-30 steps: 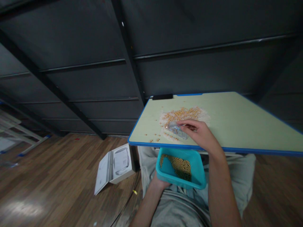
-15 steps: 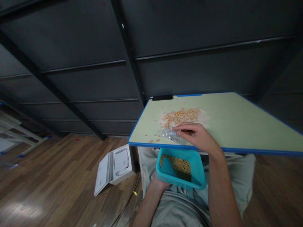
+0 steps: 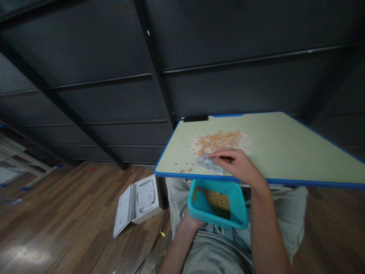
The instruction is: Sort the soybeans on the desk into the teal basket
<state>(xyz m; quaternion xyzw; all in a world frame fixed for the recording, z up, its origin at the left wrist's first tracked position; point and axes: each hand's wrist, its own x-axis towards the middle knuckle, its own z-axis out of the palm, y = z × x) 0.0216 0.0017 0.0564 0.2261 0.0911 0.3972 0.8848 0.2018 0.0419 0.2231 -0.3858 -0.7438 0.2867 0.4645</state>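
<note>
My right hand (image 3: pixel 235 161) pinches the edge of a clear plastic bag (image 3: pixel 209 164) near the front edge of the pale green table (image 3: pixel 288 152). Just beyond it, tan soybeans (image 3: pixel 218 140) lie spread over a whitish patch, and a few loose ones sit to the left. Below the table edge, my left hand (image 3: pixel 194 220) supports a turquoise plastic basket (image 3: pixel 238 198) over my lap. Beans cover part of its bottom. The left fingers are mostly hidden under the basket.
An open white box (image 3: pixel 146 196) stands on the wooden floor at the left, with a black cable (image 3: pixel 152 245) beside it. A black object (image 3: pixel 195 118) sits at the table's far left corner. Dark panels (image 3: pixel 228 45) rise behind the table.
The plastic bag has shifted slightly and lies flatter under my right hand. My hands and the basket stay almost where they were.
</note>
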